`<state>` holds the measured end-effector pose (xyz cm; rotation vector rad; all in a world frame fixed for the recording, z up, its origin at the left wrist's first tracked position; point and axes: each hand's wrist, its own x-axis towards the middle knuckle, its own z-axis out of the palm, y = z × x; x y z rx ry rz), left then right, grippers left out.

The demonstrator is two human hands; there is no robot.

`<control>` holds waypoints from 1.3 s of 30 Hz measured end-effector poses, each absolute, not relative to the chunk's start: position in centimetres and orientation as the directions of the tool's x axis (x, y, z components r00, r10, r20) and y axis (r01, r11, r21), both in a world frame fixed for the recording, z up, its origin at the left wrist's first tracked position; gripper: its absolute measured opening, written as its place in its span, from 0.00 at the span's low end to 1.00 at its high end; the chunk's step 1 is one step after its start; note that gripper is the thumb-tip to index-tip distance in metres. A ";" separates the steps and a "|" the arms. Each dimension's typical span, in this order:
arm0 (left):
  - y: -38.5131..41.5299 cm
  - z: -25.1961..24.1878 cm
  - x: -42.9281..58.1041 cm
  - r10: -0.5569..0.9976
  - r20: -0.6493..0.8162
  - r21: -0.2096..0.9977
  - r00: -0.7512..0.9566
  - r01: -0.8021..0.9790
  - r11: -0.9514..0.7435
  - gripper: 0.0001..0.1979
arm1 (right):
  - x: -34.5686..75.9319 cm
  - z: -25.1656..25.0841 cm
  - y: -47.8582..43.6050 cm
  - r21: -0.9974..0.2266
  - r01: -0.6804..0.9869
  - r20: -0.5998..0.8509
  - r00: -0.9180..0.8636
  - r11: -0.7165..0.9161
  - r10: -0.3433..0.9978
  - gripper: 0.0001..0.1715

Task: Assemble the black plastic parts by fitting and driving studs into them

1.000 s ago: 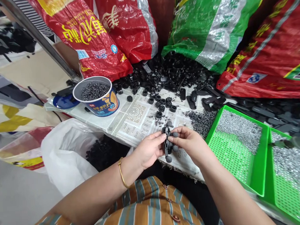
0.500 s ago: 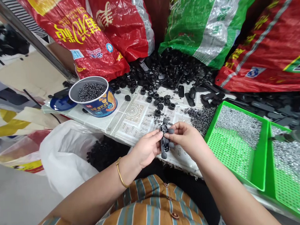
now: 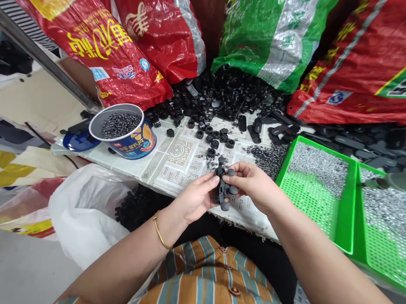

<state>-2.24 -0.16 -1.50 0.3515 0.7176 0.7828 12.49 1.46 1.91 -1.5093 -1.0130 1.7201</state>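
Both hands meet over the near edge of the table, which is covered with a printed calendar sheet (image 3: 183, 155). My left hand (image 3: 196, 199) and my right hand (image 3: 254, 183) pinch a small black plastic part (image 3: 222, 191) from either side. The fingertips of both hands wear grey rubber caps. A gold bangle sits on my left wrist. A few black rings (image 3: 216, 140) lie loose on the sheet just beyond the hands.
A paper tub (image 3: 123, 131) of small dark pellets stands at the left. A heap of black rings (image 3: 234, 94) lies against red and green sacks (image 3: 272, 32) at the back. Two green trays (image 3: 340, 208) with silver screws sit at the right. A white bag (image 3: 91, 210) hangs below the table.
The hands and the black part hold the same grip; they have shifted slightly up and left in the view as the head moved.
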 end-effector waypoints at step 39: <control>-0.3 -1.4 -2.1 0.753 -0.434 0.543 0.495 -0.523 0.657 0.09 | 12.1 2.1 0.8 -0.840 0.035 -0.542 -0.090 -0.541 0.836 0.12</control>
